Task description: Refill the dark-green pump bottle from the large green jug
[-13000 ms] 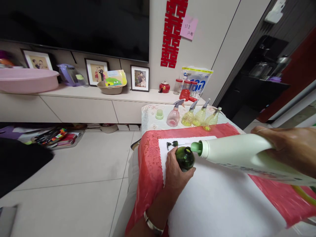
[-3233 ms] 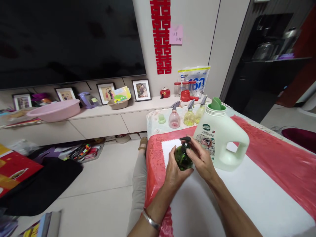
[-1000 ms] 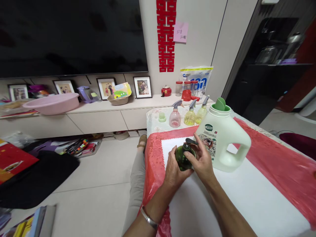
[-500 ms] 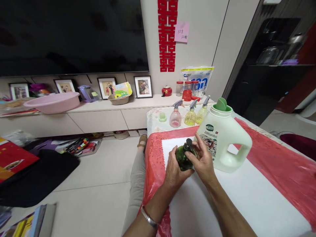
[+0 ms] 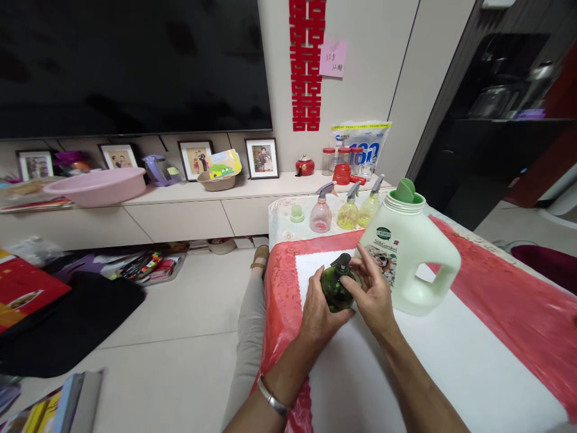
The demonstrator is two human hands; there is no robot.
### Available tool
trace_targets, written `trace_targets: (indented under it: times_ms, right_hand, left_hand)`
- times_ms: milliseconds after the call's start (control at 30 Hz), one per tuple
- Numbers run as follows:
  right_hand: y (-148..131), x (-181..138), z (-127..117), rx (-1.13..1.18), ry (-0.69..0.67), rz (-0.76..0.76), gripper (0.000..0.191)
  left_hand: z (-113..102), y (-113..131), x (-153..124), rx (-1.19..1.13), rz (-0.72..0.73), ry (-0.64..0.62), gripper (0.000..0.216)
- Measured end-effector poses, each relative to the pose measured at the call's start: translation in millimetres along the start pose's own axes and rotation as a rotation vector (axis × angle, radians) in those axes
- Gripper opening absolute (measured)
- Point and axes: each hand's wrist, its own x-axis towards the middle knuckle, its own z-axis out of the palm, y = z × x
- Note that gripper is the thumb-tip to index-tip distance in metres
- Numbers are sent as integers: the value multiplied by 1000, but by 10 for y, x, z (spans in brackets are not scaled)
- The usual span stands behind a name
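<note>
A small dark green round bottle (image 5: 334,290) with a black pump head stands on the white cloth (image 5: 406,361) near the table's left edge. My left hand (image 5: 318,313) is wrapped round the bottle's body from the near side. My right hand (image 5: 372,293) pinches the black pump head at the bottle's neck. Just right of both hands, a large pale green detergent jug (image 5: 407,256) stands upright, its cap off and a green spout showing.
Beyond the hands, three spray bottles (image 5: 345,210) and a small green cap (image 5: 296,213) sit at the table's far end. A red tablecloth (image 5: 509,300) lies under the white cloth. A low cabinet (image 5: 180,210) with photo frames and a pink basin (image 5: 97,185) runs along the wall.
Since thirteen seconds ago the jug went from tilted over the open bottle to upright on the table. The pump head is now on the bottle, and my right hand has been turning it.
</note>
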Motion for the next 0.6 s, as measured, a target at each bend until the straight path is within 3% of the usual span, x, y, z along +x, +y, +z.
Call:
trace_targets:
  times_ms: [100, 333, 600]
  right_hand:
    - [-42, -6, -14, -5, -24, -10, 86]
    - [-59, -20, -13, -19, -44, 8, 72]
    - [1, -10, 0, -32, -31, -8, 86]
  left_hand:
    - [1, 7, -2, -1, 3, 3, 104]
    - [-9, 10, -1, 10, -7, -6, 104]
    - [1, 30, 0, 25, -3, 12, 102]
